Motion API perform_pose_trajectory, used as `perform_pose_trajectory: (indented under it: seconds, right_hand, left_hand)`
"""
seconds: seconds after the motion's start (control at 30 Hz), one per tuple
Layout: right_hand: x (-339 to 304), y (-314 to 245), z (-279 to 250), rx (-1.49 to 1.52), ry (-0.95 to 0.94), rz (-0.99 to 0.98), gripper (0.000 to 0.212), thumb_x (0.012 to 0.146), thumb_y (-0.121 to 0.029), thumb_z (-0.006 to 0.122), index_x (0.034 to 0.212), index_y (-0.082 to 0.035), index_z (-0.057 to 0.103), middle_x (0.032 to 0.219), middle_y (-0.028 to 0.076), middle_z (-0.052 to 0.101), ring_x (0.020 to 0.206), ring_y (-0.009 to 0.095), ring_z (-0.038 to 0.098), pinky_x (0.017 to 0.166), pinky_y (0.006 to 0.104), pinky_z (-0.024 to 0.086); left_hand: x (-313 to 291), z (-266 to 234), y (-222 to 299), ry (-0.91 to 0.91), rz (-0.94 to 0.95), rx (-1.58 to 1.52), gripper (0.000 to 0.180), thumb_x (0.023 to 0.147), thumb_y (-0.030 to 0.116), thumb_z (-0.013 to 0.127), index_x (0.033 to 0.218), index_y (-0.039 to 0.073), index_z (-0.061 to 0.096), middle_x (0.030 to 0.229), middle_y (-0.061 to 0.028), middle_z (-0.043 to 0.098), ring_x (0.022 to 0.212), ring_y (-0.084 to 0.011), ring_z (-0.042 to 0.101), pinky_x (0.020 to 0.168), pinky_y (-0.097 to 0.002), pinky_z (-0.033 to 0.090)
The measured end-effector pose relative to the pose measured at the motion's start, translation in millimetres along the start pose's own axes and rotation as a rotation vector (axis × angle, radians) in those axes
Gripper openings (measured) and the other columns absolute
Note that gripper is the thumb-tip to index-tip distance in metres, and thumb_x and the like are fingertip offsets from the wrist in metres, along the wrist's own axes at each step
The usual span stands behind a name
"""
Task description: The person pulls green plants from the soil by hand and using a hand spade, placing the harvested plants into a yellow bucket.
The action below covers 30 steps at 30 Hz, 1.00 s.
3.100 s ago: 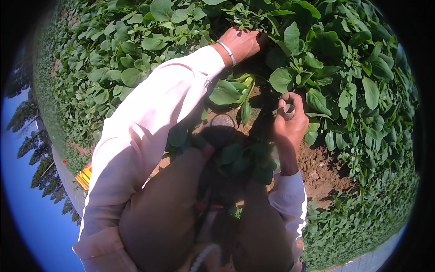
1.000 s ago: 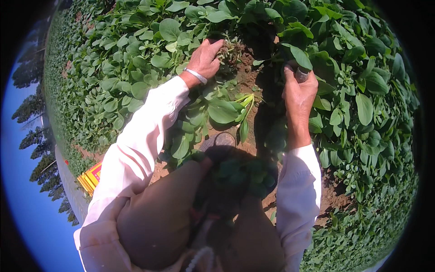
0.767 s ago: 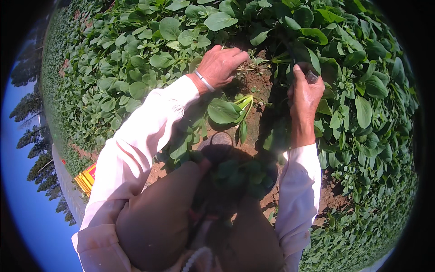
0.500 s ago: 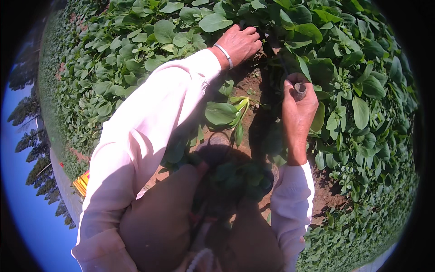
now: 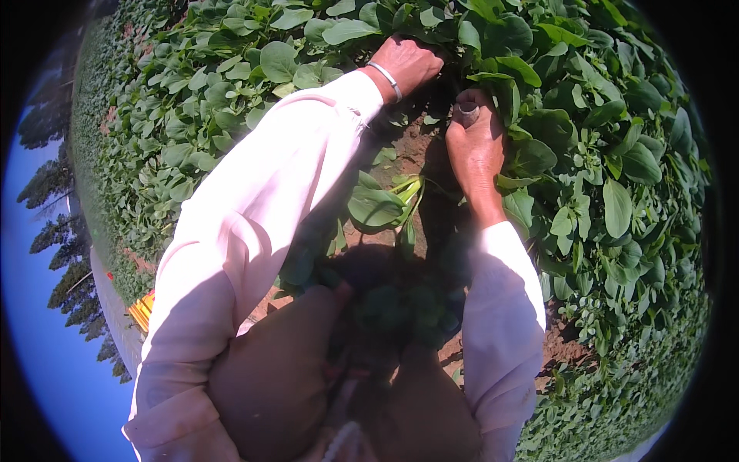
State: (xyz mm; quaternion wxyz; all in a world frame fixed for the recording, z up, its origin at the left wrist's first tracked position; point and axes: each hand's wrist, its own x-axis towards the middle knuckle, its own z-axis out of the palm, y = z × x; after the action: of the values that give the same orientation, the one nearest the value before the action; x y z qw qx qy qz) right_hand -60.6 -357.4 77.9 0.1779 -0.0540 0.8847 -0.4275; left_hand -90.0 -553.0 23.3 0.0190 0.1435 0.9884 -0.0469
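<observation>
My left hand [image 5: 406,65], with a pale bangle [image 5: 387,81] at the wrist, reaches in among the leafy green plants [image 5: 508,35] at the top. Its knuckles are bent and closed, while leaves and the hand itself hide the fingertips and whatever they grip. Just right of it and a little nearer, my right hand [image 5: 477,142] is wrapped round a hand tool with a tubular handle [image 5: 467,114], whose hollow round end points up at me. The tool's far end is hidden under the leaves. A loose leafy green [image 5: 385,204] with pale stems lies on the soil below both hands.
Dense rows of the same leafy plants spread left and right. Reddish soil [image 5: 416,146] shows between them. My bent knees [image 5: 269,369] and a dark shadow fill the lower middle. A yellow object [image 5: 142,309] stands at the far left, near trees [image 5: 65,231].
My right hand has moved up and left with the tool, closer to my left hand. The left hand has shifted only slightly, its fingers deeper in the leaves.
</observation>
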Motion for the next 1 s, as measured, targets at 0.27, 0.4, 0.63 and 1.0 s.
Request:
perform_pose_trajectory:
  seconds: [0.27,0.4,0.63,1.0]
  right_hand:
    - [-19,17,-12,0.269,0.045,-0.095,0.013,0.085,-0.008,0.059,0.098,-0.006,0.06,0.081,0.011,0.065,0.074,0.024,0.064,0.071,0.0333,0.051]
    - [-25,10,-22,0.361,0.053,-0.018,0.005,0.087,-0.004,0.061,0.092,-0.002,0.059,0.069,0.003,0.058,0.064,0.007,0.05,0.061,0.0257,0.044]
    - [-24,17,-21,0.494,0.188,0.061,0.009,0.091,-0.008,0.063,0.091,0.001,0.061,0.063,-0.001,0.053,0.055,0.005,0.04,0.053,0.0241,0.038]
    - [-27,11,-31,0.678,0.164,0.129,0.009,0.093,-0.008,0.061,0.097,0.001,0.061,0.069,-0.002,0.055,0.048,0.003,0.04,0.041,0.0218,0.032]
  left_hand:
    - [2,18,-19,0.028,-0.185,0.107,0.01,0.081,0.014,0.058,0.08,0.012,0.068,0.077,-0.0118,0.067,0.072,-0.0318,0.068,0.06,-0.0449,0.054]
    - [-6,10,-22,-0.062,-0.055,0.044,0.014,0.08,0.011,0.058,0.088,0.012,0.07,0.083,-0.0124,0.068,0.077,-0.0321,0.068,0.064,-0.0441,0.055]
    - [-28,-17,10,0.091,0.086,-0.104,0.025,0.085,0.015,0.054,0.108,0.018,0.065,0.094,-0.0028,0.065,0.095,-0.0241,0.062,0.092,-0.0411,0.046]
    - [-32,-38,19,-0.008,0.067,-0.267,0.028,0.075,0.01,0.063,0.102,0.009,0.056,0.083,-0.0065,0.061,0.086,-0.0294,0.059,0.068,-0.0424,0.054]
